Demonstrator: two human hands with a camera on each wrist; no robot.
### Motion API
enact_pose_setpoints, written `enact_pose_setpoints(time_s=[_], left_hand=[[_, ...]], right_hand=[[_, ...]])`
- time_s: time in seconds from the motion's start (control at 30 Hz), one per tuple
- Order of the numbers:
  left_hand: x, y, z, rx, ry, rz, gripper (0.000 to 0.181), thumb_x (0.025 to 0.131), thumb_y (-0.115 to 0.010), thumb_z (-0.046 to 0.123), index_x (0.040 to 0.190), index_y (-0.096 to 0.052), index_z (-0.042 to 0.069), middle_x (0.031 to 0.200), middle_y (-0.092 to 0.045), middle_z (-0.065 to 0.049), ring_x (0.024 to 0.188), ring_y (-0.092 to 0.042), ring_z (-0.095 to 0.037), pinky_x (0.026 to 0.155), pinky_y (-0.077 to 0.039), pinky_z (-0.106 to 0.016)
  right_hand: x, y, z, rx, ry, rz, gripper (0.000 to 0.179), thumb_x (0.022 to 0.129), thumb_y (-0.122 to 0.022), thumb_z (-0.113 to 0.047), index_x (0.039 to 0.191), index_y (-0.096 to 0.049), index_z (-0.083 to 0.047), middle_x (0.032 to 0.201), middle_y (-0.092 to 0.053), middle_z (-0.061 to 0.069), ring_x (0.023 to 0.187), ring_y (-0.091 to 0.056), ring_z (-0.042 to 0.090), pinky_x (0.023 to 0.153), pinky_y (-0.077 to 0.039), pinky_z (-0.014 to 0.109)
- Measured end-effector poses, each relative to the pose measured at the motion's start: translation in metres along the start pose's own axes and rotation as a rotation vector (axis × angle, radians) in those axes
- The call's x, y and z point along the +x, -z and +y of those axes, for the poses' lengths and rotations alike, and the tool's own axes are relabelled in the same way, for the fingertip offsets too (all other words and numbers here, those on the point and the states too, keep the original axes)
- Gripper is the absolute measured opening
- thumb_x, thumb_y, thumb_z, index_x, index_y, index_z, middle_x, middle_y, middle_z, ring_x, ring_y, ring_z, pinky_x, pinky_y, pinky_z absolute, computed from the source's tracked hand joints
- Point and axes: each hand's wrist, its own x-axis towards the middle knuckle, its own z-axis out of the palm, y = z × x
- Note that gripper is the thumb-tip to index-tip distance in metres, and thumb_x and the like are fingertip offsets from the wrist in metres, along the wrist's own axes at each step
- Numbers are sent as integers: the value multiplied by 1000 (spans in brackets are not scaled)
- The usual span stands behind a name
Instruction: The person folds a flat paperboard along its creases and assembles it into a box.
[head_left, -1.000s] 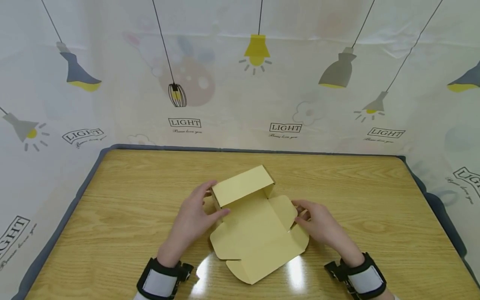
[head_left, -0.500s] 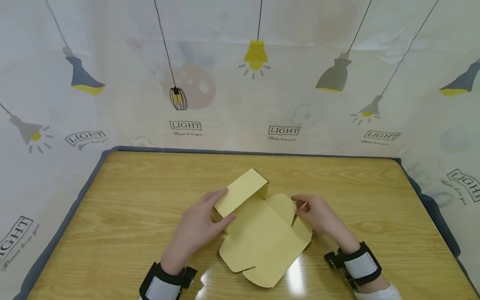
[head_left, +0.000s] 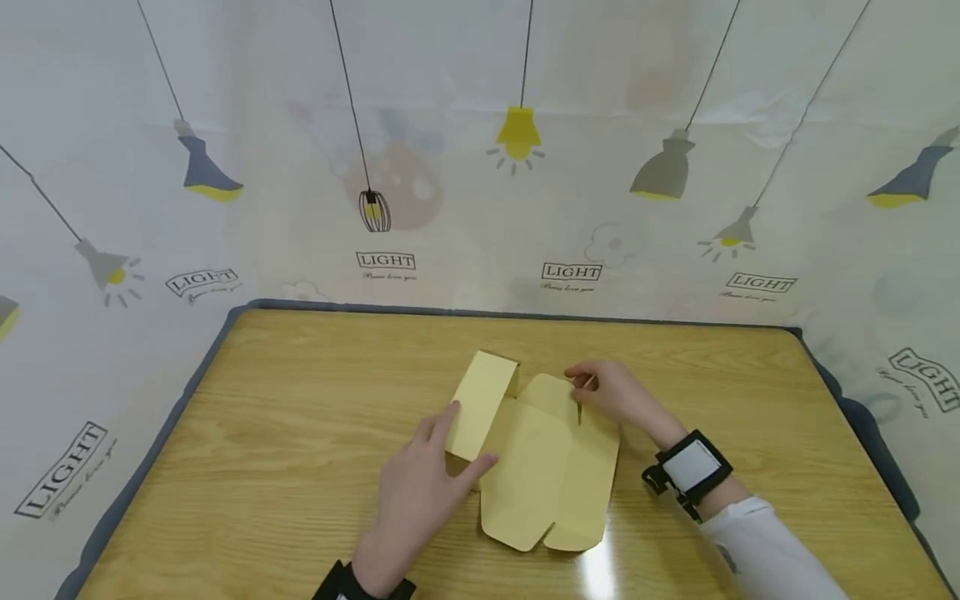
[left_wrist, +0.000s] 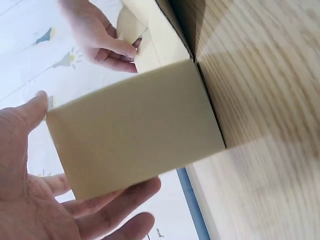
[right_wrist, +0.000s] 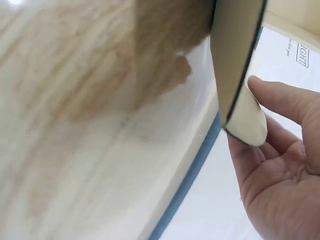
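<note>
A pale yellow cardboard box (head_left: 528,458), partly folded, sits at the middle of the table. Its folded-up end stands on the left like a narrow block, while the rest spreads out with rounded flaps. My left hand (head_left: 420,487) holds that raised end, thumb on one side and fingers on the other. In the left wrist view its square side panel (left_wrist: 135,132) faces the camera between thumb and fingers. My right hand (head_left: 618,396) pinches a rounded flap at the far right corner. The right wrist view has this flap (right_wrist: 250,120) between thumb and fingers.
The wood-grain table (head_left: 315,375) has a dark blue edging (head_left: 375,309) along its back and sides. Behind it hangs a pale curtain (head_left: 465,225) printed with lamps and lettering. A black strap device (head_left: 693,471) is on the right wrist.
The box has turned clockwise, its raised end swinging to the left. Both hands have stayed on it, the right one moving farther back. The head view has tilted slightly up.
</note>
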Motion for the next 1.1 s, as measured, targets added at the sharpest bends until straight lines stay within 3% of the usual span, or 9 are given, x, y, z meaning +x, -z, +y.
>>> enact_pose_setpoints(time_s=[0.1, 0.17, 0.3, 0.4, 0.47, 0.7, 0.83, 1.1], left_hand=[[0, 7, -1, -49, 2, -38, 77, 94, -70, 60, 154, -53, 14, 143, -66, -18, 102, -76, -36, 63, -59, -38], [5, 13, -2, -80, -17, -68, 75, 97, -67, 58, 155, -51, 14, 146, -63, -18, 116, -73, -39, 79, -63, -49], [20, 33, -4, -112, -81, -137, 72, 100, -66, 54, 158, -48, 15, 152, -59, -17, 122, -70, -39, 90, -62, -54], [34, 45, -6, -143, -136, -212, 70, 101, -66, 51, 159, -46, 16, 158, -54, -15, 128, -67, -39, 99, -60, -57], [46, 47, -5, -152, -180, -257, 71, 102, -65, 50, 160, -44, 16, 162, -49, -16, 139, -59, -40, 112, -53, -60], [86, 24, 1, -60, -362, -352, 75, 104, -62, 49, 164, -36, 14, 176, -21, -21, 160, -29, -45, 126, -38, -63], [104, 10, 4, -52, -412, -389, 69, 106, -60, 44, 164, -36, 15, 176, -20, -19, 165, -15, -44, 128, -32, -67], [109, 3, 4, -58, -397, -350, 65, 106, -61, 44, 160, -44, 14, 167, -40, -16, 158, -34, -38, 128, -38, -57]], right_hand=[[-8, 0, 7, 45, -53, 51, 49, 102, -67, -18, 143, -58, 9, 118, -74, 24, 102, -71, 32, 86, -62, 43], [-22, 1, 14, 69, -95, 97, 55, 103, -67, -22, 146, -54, 10, 122, -73, 26, 106, -72, 35, 87, -63, 45], [-57, 2, 22, 89, -148, 139, 61, 103, -68, -29, 147, -52, 11, 123, -72, 28, 106, -74, 37, 87, -64, 46], [-83, 0, 23, 107, -153, 116, 60, 103, -68, -27, 144, -53, 13, 120, -73, 28, 103, -75, 35, 84, -65, 43], [-97, -3, 22, 130, -166, 94, 58, 102, -69, -25, 143, -54, 14, 115, -75, 24, 100, -77, 30, 80, -65, 37], [-123, -21, 13, 223, -141, -22, 63, 98, -73, -24, 140, -53, 18, 101, -79, 11, 80, -75, 12, 68, -57, 20], [-123, -29, 8, 290, -124, -58, 65, 96, -76, -21, 140, -52, 19, 95, -78, 10, 78, -73, 14, 65, -59, 22], [-120, -36, 5, 405, -126, -73, 49, 94, -75, -10, 129, -57, 18, 85, -75, 12, 71, -74, 19, 61, -61, 25]])
